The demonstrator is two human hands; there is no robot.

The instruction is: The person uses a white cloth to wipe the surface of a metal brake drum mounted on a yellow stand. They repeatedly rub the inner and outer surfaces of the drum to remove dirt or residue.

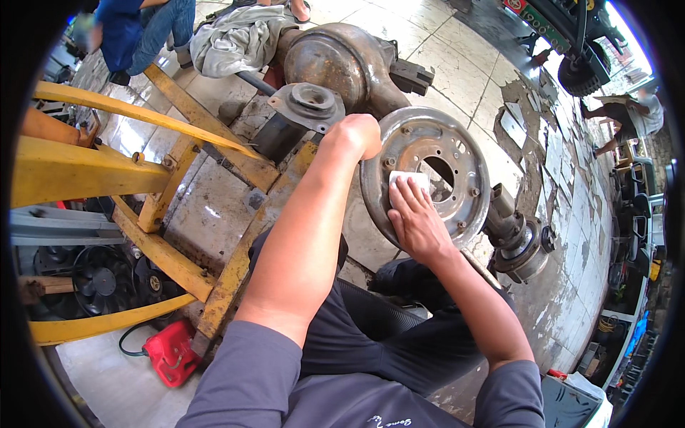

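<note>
A round, brownish metal disc (467,157) with a raised rim, several bolts and a large centre hole stands tilted in front of me. At its upper left edge, my left hand (359,135) is closed on the rim, its fingertips partly hidden. A folded white cloth (404,176) lies against the disc face, left of the centre hole. My right hand (417,217) presses that cloth to the metal, with the fingers laid over it. Beyond my left hand sits a dark round mount (307,103) with a flanged top.
A yellow frame (93,171) fills the left side. Behind the disc is a large rusty axle housing (332,60) with a grey cloth (235,39) beside it. A metal hub (524,250) stands at right. A red can (171,353) lies lower left; another person (146,32) sits far left.
</note>
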